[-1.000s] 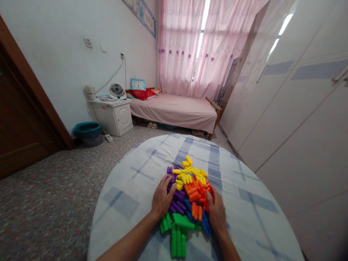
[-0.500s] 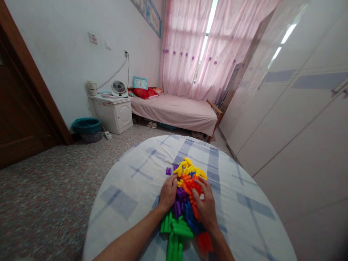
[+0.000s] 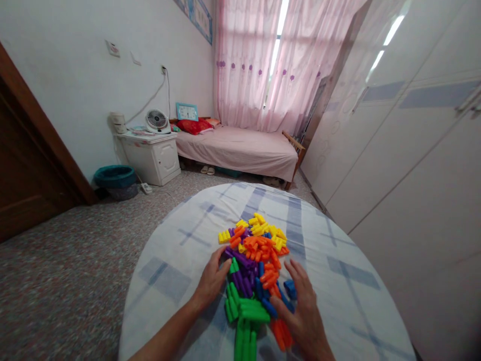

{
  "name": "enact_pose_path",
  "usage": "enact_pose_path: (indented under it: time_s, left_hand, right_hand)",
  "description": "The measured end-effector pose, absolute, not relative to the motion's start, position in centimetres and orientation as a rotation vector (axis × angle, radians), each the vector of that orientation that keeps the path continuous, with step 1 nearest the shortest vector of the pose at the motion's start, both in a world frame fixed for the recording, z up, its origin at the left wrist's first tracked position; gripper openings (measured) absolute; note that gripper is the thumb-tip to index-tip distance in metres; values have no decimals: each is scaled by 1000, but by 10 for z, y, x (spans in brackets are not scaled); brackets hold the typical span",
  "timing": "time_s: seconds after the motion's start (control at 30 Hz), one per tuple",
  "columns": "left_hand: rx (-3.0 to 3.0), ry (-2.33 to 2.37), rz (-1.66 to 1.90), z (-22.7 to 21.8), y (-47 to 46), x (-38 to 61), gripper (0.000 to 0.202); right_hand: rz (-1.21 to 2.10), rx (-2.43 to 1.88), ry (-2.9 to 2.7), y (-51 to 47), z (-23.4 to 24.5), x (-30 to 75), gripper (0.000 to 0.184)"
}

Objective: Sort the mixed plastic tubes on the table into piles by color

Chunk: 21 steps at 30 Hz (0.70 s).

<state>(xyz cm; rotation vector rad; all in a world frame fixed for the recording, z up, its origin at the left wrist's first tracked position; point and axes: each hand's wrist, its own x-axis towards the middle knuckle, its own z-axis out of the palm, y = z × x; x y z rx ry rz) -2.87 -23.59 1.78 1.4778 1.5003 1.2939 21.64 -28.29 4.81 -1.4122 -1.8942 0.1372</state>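
A heap of plastic bullet-shaped building blocks, joined in short rows, lies on the cloth-covered round table [image 3: 169,265]. Yellow blocks [image 3: 259,228] are at the far end, with orange blocks [image 3: 259,245] just nearer. Purple blocks [image 3: 244,281] fill the middle left, and blue blocks [image 3: 268,306] lie to their right. Closest to me are green blocks [image 3: 248,313], partly stacked. My left hand [image 3: 212,278] rests at the heap's left side, fingers apart beside purple and green pieces. On the right, my right hand [image 3: 304,306] is spread next to a blue block [image 3: 290,289], holding nothing visible.
Beyond the table stands a bed [image 3: 240,148] with a pink sheet. A white cabinet [image 3: 152,158] carrying a fan [image 3: 157,120] is at the left, beside a bin [image 3: 115,178]. A white wardrobe [image 3: 406,165] lines the right side.
Both hands have drawn back toward me and apart, off the middle of the heap. Some yellow and orange blocks now lie further left. The view has shifted slightly.
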Motion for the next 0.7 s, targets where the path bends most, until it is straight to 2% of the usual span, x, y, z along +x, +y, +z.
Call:
enact_pose_path:
  time_s: [0.07, 0.2, 0.3, 0.47, 0.7]
  left_hand:
    - [1623, 1489, 1141, 18, -263, -40, 59]
    - [1988, 1498, 844, 20, -310, -47, 100]
    - [2152, 1459, 714, 19, -325, -37, 114]
    - [2141, 1438, 683, 15, -313, -11, 111]
    - [2087, 1381, 877, 14, -282, 17, 77]
  right_hand:
    - [136, -1494, -1923, -303, 23, 239, 79]
    - [151, -1469, -2064, -337, -16, 247, 104]
    - [95, -1477, -2068, -347, -24, 228, 117]
    - [116, -1576, -1970, -336, -9, 203, 111]
    - [182, -1670, -1712, -310, 2, 195, 77]
